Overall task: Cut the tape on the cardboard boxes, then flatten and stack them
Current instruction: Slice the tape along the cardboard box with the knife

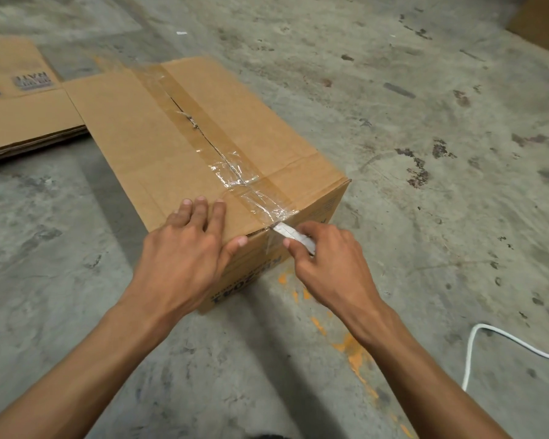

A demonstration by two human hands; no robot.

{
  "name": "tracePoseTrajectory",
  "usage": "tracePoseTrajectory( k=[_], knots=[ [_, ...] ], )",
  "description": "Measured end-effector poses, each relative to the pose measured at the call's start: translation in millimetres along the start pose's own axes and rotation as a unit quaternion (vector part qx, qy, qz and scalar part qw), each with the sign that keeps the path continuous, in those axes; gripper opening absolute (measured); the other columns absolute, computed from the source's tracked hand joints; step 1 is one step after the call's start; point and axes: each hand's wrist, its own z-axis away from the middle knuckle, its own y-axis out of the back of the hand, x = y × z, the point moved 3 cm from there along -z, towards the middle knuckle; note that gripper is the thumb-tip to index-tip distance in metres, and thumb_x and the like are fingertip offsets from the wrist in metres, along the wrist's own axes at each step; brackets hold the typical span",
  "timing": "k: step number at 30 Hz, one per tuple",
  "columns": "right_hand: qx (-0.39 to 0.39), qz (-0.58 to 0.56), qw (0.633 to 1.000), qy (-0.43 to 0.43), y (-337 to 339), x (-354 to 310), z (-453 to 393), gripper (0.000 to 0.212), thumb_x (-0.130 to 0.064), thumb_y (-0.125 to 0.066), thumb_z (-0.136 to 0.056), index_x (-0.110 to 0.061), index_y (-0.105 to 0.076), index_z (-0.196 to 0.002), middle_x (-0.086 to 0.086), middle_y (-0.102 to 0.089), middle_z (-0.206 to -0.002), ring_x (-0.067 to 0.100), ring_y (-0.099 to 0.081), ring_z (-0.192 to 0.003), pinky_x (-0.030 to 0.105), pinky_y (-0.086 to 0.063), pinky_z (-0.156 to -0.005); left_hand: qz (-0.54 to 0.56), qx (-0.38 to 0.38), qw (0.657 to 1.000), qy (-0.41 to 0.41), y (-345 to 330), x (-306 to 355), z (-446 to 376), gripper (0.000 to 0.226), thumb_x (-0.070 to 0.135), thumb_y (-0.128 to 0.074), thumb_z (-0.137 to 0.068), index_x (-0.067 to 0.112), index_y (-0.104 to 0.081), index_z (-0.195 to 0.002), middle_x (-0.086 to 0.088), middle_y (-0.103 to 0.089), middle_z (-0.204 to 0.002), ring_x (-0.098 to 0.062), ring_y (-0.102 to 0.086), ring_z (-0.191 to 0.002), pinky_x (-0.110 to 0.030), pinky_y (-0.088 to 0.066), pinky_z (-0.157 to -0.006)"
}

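A brown cardboard box [159, 144] stands on the concrete floor, its top flaps closed along a centre seam under clear and brown tape [235, 172]. The far stretch of the seam shows a dark slit. My left hand [191, 242] lies flat on the near left part of the top, thumb hooked over the front edge. My right hand [324, 258] grips a small white-bladed cutter [290, 234] whose tip touches the tape at the box's near top edge.
A pile of flattened cardboard boxes [19, 115] lies on the floor at the left, touching the box's far left corner. Another box corner [542, 23] shows at the top right. A white cable [482, 343] curls on the floor at the right. Orange paint marks the floor below the box.
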Motion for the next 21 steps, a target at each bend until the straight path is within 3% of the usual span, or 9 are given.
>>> tracePoseTrajectory(
  k=[5,10,15,18,21],
  knots=[
    [0.007,-0.005,1.0,0.018,-9.3,-10.8,-5.6,0.021,-0.037,-0.051,-0.093,-0.021,-0.063,-0.087,-0.002,-0.057,-0.062,0.024,-0.056,-0.062,0.033,-0.044,-0.055,-0.009,-0.001,1.0,-0.003,0.3,-0.1,0.5,0.072,0.055,-0.019,-0.098,0.002,-0.054,-0.133,-0.024,-0.061,-0.127,-0.04,-0.061,-0.116,-0.047,-0.057,-0.074],
    [0.009,-0.002,1.0,-0.016,-2.9,7.1,0.7,0.019,-0.039,-0.055,-0.091,-0.025,-0.066,-0.094,-0.006,-0.058,-0.064,0.02,-0.057,-0.062,0.028,-0.037,-0.054,-0.014,0.001,1.0,-0.005,-1.3,0.2,-0.6,0.072,0.053,-0.02,-0.098,0.001,-0.058,-0.129,-0.025,-0.063,-0.123,-0.041,-0.063,-0.112,-0.046,-0.057,-0.073],
    [0.02,-0.002,1.0,-0.006,-11.3,-2.6,-2.8,0.031,-0.041,-0.05,-0.093,-0.02,-0.067,-0.109,-0.005,-0.057,-0.064,0.022,-0.056,-0.063,0.029,-0.039,-0.057,-0.009,0.001,1.0,-0.007,-1.5,0.5,-1.7,0.071,0.052,-0.019,-0.098,0.001,-0.056,-0.131,-0.025,-0.062,-0.124,-0.042,-0.062,-0.113,-0.048,-0.057,-0.076],
    [0.015,0.028,1.0,-0.001,-1.1,4.6,2.6,0.029,-0.043,-0.051,-0.093,-0.026,-0.067,-0.11,-0.004,-0.066,-0.073,0.022,-0.062,-0.069,0.033,-0.048,-0.058,-0.011,0.002,1.0,-0.008,-1.6,-1.0,-0.9,0.07,0.051,-0.02,-0.098,0.0,-0.057,-0.13,-0.026,-0.063,-0.123,-0.042,-0.062,-0.112,-0.048,-0.057,-0.076],
    [0.026,0.047,0.999,0.007,3.7,7.3,8.1,0.026,-0.042,-0.052,-0.093,-0.028,-0.066,-0.109,-0.005,-0.064,-0.07,0.02,-0.059,-0.065,0.032,-0.047,-0.056,-0.005,0.0,1.0,-0.003,-2.5,-1.4,-1.4,0.071,0.051,-0.02,-0.098,0.0,-0.057,-0.129,-0.026,-0.063,-0.123,-0.043,-0.062,-0.112,-0.049,-0.057,-0.076]
  ],
)
